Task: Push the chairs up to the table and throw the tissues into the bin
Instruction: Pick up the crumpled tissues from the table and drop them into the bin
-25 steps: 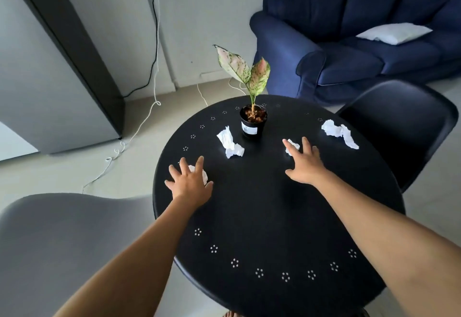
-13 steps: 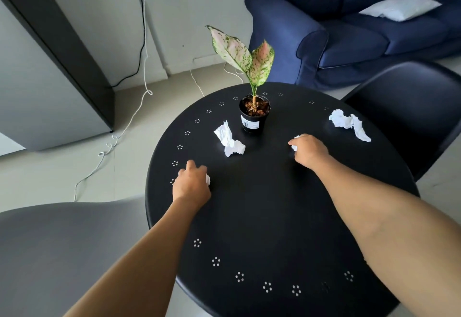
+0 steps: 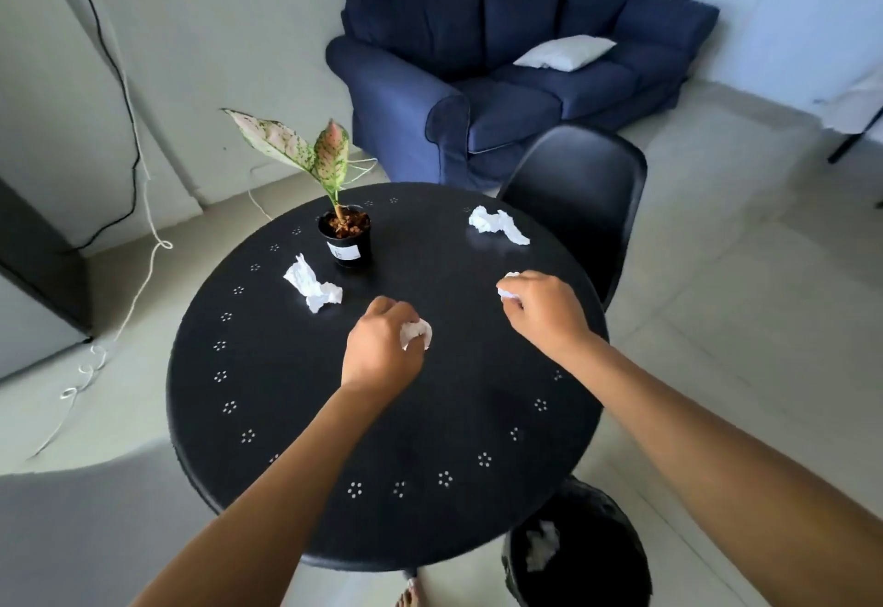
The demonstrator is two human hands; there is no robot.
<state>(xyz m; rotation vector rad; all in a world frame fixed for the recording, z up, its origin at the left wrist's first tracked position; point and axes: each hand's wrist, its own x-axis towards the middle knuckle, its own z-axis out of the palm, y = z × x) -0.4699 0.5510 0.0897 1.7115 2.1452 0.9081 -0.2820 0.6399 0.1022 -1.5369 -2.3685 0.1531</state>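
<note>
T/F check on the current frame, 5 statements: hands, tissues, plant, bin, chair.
1. Both hands are closed on crumpled tissues. True: the left hand holds the left-hand tissue and the right hand holds the right-hand tissue.
2. No loose tissues remain on the table. False: the tissue near the pot and the far tissue still lie there.
3. The potted plant lies tipped over. False: it stands upright.
4. The bin already has something white in it. True.
5. The black chair is on the sofa. False: it stands at the table's far edge.
</note>
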